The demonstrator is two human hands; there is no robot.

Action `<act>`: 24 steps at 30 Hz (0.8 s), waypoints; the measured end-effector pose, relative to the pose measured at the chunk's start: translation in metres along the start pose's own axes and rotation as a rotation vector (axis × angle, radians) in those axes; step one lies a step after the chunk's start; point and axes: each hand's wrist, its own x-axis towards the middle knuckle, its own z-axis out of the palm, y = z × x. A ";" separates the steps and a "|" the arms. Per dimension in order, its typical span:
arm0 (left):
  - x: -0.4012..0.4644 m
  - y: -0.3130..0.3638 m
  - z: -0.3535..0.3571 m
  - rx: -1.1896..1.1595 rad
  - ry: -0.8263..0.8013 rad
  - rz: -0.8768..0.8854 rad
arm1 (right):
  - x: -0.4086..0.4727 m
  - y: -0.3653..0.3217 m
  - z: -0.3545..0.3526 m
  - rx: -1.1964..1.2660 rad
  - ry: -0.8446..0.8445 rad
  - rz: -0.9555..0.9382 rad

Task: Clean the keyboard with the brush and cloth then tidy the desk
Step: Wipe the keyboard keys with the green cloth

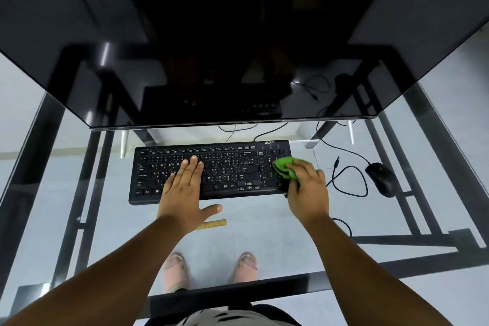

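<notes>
A black keyboard [227, 167] lies on the glass desk [264, 219] in front of the monitor. My left hand [185, 188] lies flat on the keyboard's left half, fingers straight and thumb spread over the front edge. My right hand [307, 188] grips a bunched green cloth [284, 167] and presses it onto the number pad at the keyboard's right end. A yellow-handled brush [214, 223] lies on the glass just in front of the keyboard, its left part hidden under my left wrist.
A large dark monitor [238, 47] overhangs the back of the desk. A black mouse [381, 178] with a looped cable [349, 182] lies right of the keyboard. Black desk frame bars show through the glass, and my feet [209, 270] stand below.
</notes>
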 end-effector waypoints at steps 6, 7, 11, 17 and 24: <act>0.001 0.002 0.001 0.031 -0.005 -0.019 | 0.045 0.001 0.004 -0.018 -0.109 -0.107; 0.001 0.002 0.001 0.022 0.000 -0.019 | 0.048 0.003 0.004 -0.011 -0.101 -0.079; 0.001 -0.001 0.002 -0.046 0.031 0.000 | 0.048 -0.006 0.005 0.077 -0.056 0.042; -0.002 -0.011 -0.007 -0.293 0.176 -0.041 | 0.020 -0.032 0.004 0.357 -0.087 -0.093; -0.011 -0.015 -0.017 -0.393 0.248 -0.108 | 0.011 -0.047 0.005 0.461 -0.160 0.017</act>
